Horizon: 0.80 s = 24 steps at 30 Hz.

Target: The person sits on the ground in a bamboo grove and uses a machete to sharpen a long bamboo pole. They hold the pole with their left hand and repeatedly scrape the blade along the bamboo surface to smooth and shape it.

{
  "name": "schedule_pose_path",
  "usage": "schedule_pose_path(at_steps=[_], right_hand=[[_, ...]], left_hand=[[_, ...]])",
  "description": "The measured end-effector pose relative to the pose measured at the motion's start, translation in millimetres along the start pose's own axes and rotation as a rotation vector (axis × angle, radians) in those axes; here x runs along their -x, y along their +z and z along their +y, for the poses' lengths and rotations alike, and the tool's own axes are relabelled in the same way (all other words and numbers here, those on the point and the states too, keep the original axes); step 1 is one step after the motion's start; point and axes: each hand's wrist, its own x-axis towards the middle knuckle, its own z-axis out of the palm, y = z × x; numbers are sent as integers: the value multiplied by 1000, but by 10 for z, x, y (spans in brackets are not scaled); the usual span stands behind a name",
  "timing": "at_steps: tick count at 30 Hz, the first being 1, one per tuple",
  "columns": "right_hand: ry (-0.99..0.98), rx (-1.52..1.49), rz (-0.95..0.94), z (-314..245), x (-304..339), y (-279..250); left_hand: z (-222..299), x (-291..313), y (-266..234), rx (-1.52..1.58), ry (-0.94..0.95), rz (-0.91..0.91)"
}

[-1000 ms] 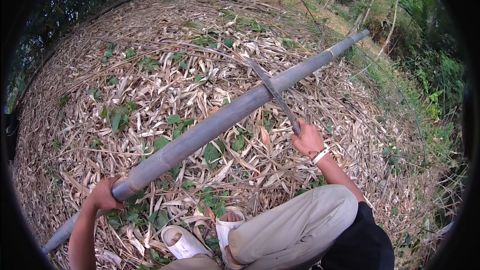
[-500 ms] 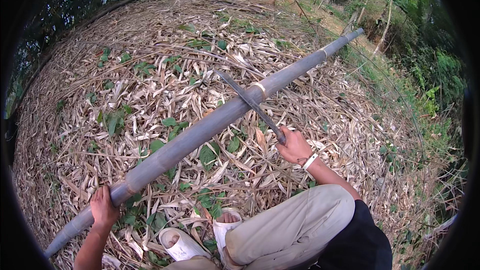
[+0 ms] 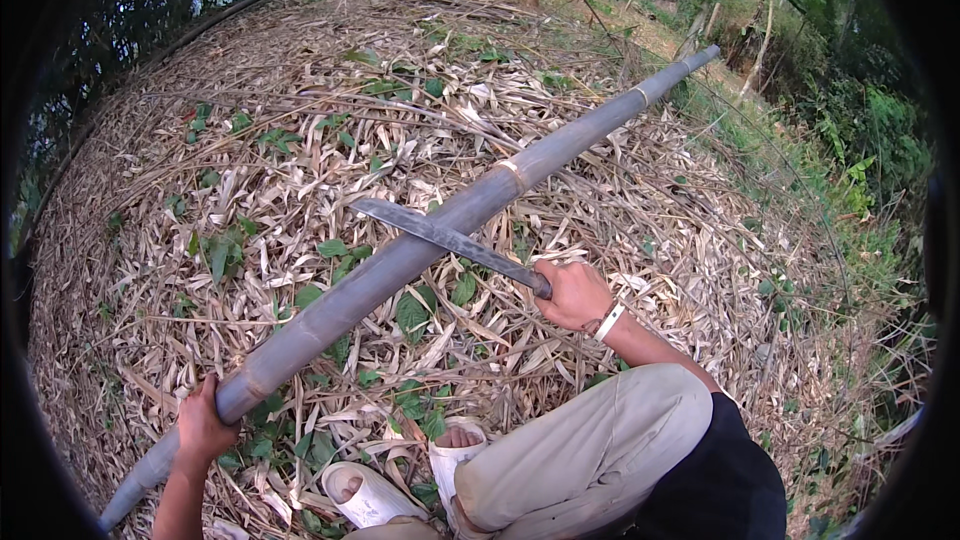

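A long grey bamboo pole (image 3: 350,301) runs slantwise from the lower left to the upper right, with pale rings at its joints. My left hand (image 3: 205,424) is closed round its near end, just below a joint. In my right hand (image 3: 577,295) is the handle of a long machete (image 3: 462,244). The dark blade lies across the top of the pole, below the middle joint, with its tip past the far side. A white band and a thin dark cord circle my right wrist.
Dry bamboo leaves (image 3: 300,180) cover the ground, with small green plants among them. My feet in white slides (image 3: 372,491) are close to the pole's near side. Bushes and thin trunks (image 3: 765,20) stand at the right and back.
The machete has slid down along the pole towards me, away from the middle joint, and its blade has swung to point more to the left. My left hand keeps its hold.
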Motion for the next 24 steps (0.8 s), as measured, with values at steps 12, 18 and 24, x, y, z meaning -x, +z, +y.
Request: schedule_pose_path(at_steps=[12, 18, 24], right_hand=[[128, -86, -23, 255, 36, 29], [162, -105, 29, 460, -81, 62], [217, -103, 63, 357, -96, -27]], left_hand=[[-42, -92, -1, 67, 63, -40], [34, -136, -192, 57, 92, -100], [-20, -174, -162, 117, 90, -140]])
